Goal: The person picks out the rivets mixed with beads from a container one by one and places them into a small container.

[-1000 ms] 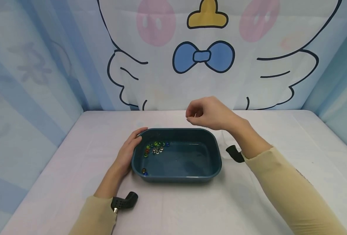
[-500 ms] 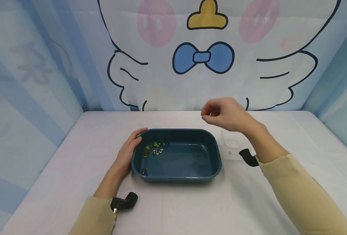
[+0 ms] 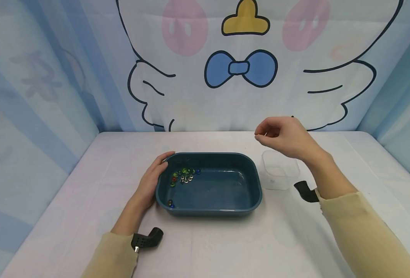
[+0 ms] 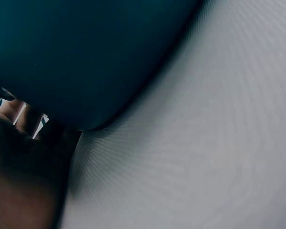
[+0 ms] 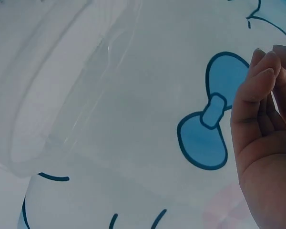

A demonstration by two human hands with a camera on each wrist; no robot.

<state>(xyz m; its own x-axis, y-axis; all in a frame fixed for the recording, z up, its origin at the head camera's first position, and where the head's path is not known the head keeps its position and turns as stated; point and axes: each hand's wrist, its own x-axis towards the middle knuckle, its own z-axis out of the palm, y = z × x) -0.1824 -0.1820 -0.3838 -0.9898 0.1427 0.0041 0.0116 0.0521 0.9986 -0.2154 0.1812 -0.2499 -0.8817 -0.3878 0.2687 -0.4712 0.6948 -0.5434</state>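
Observation:
In the head view a dark blue-green tray (image 3: 208,212) stands on the table. My left hand (image 3: 151,178) grips its left end, with the thumb at the rim; the left wrist view has the tray's side (image 4: 95,57) close up, fingers in shadow beside it. Several coloured glass marbles (image 3: 174,179) lie in the tray's left part, among clear shiny pieces (image 3: 186,178). My right hand (image 3: 286,136) hovers beyond a clear plastic container (image 3: 280,172), fingers bent and tips meeting the thumb. I cannot tell whether something small is between those fingertips.
A white cloth covers the table (image 3: 205,247). Behind it hangs a curtain (image 3: 191,104) printed with a cartoon figure and a blue bow tie. The container stands just right of the tray. Each wrist wears a black camera mount, such as the left one (image 3: 147,238).
My right hand has moved rightward from behind the tray to behind the clear container, which has come into view. The left hand, the tray and the marbles have stayed in place.

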